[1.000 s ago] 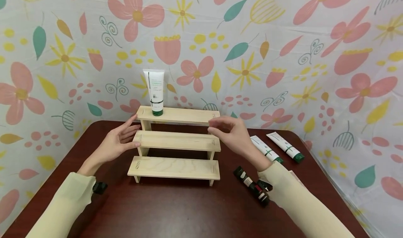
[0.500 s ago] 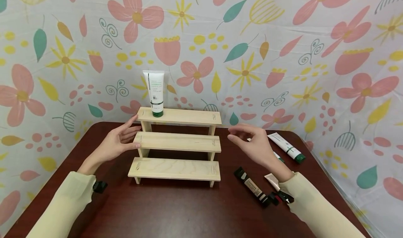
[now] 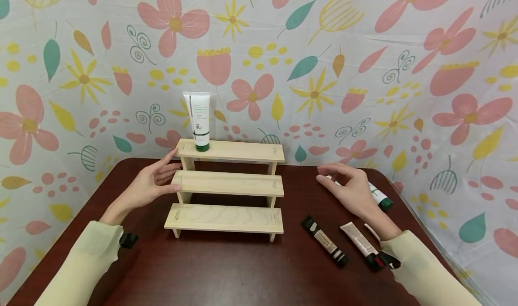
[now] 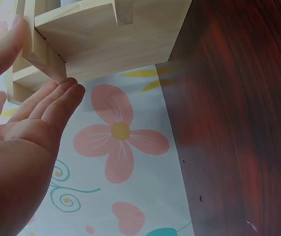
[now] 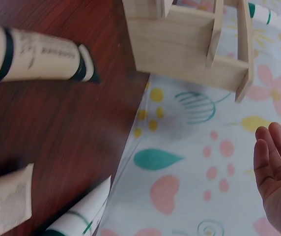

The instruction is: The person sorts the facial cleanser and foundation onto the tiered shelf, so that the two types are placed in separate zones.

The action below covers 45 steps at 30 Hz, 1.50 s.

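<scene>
Handwork at a three-tiered wooden rack [image 3: 230, 182]: resting the left hand [image 3: 147, 184] against its left end, touching the top tier's edge with a fingertip and the middle tier with the thumb, and holding thumb and fingers spread apart. Touching the corner of a plank with extended fingertips, too, in the left wrist view. Hovering over the far right of the dark red-brown table [image 3: 234, 270] with the right hand [image 3: 356, 193], apart from the rack; bending its fingers loosely toward the thumb and leaving a visible gap between the tips. Showing through that gap in the head view: a sliver of one lying white tube [image 3: 345, 187], mostly hidden. Lying farther right, partly covered by the same hand: a green-capped tube [image 3: 379, 196]. Standing upright on its green cap on the top tier, near the left end: a printed white tube [image 3: 198, 119], leaning on nothing but the wood beneath. Lying on the table right of the lowest tier, in front of the right hand: a dark-banded beige tube [image 3: 325, 241], pointing aslant, and, just beside it, a pinkish tube [image 3: 358, 238] with a black cap. Reaching in from both sides in pale yellow-green sleeves [image 3: 81, 261], and wearing a small black device [image 3: 128, 240] at the left wrist. Hanging behind the table: a white backdrop [image 3: 259, 36] printed with pink flowers, yellow blooms and teal leaves.
</scene>
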### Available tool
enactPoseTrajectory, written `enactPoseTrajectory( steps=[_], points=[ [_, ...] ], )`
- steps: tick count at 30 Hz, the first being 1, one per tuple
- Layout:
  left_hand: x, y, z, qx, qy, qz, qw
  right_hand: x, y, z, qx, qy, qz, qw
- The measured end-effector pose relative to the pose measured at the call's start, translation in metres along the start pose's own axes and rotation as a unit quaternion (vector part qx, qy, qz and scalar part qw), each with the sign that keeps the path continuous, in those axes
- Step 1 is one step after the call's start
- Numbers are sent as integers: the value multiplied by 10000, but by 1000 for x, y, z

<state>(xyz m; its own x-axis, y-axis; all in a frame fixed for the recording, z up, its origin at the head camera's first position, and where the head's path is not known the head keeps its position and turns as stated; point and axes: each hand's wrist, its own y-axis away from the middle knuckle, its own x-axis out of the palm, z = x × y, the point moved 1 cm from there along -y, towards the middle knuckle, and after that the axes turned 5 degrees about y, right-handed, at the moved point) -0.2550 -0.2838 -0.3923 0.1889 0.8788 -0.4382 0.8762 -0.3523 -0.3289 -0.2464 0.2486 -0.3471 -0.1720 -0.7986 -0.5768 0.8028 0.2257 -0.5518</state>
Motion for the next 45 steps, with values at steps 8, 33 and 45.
enactPoseTrajectory(
  steps=[8, 33, 45],
  points=[
    [0, 3, 4, -111, 90, -42, 9999, -19, 10, -26, 135, 245, 123, 9995],
    [-4, 5, 9, -96, 267, -58, 9996, -58, 26, -100, 882, 845, 1183, 9854],
    [-3, 3, 7, -60, 237, -63, 9997, -61, 18, -140, 1030, 659, 2182, 9682]
  ],
)
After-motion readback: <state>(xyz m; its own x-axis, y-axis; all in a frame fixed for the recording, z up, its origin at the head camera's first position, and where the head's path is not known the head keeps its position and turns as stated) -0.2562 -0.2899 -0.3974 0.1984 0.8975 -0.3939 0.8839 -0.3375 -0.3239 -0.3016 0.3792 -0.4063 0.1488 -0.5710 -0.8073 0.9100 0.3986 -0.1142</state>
